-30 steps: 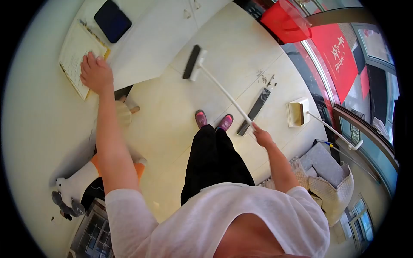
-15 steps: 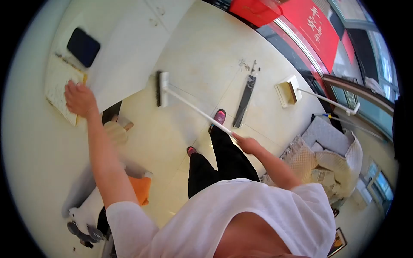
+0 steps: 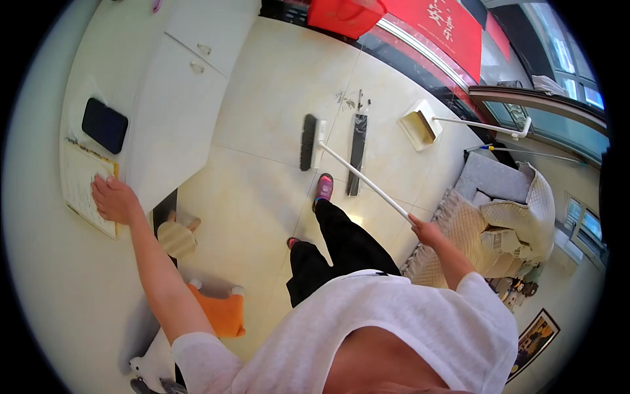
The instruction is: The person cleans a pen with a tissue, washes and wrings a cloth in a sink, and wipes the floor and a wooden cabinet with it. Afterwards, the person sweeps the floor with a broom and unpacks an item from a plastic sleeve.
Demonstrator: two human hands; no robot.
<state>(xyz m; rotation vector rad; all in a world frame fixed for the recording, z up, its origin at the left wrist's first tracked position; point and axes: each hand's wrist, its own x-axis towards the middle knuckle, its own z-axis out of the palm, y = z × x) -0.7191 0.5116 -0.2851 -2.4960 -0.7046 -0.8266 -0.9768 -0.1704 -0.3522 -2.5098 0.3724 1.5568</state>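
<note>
My right hand (image 3: 426,230) is wrapped round the end of the white handle of a broom (image 3: 364,178). The broom's dark-bristled head is on or just over the tiles in front of my feet. On the left, my left hand (image 3: 116,199) rests with fingers stretched on an open spiral notebook (image 3: 88,180). A dark phone or tablet (image 3: 105,125) lies just beyond the notebook on the white cabinet top. Right of the broom head, a long black strip (image 3: 357,154) lies on the floor, with small dark debris (image 3: 346,101) near its far end.
A white dustpan (image 3: 420,125) with a long handle stands at the right. Sofa cushions (image 3: 493,178) and a quilted cover are beyond my right arm. A round stool (image 3: 176,238) and an orange plush item (image 3: 220,314) are at the left. A red bag (image 3: 344,16) is at the far side.
My right hand has moved right with the broom, and its head has shifted away from the cabinet toward the black strip. My left hand stays at the notebook. The view has shifted somewhat.
</note>
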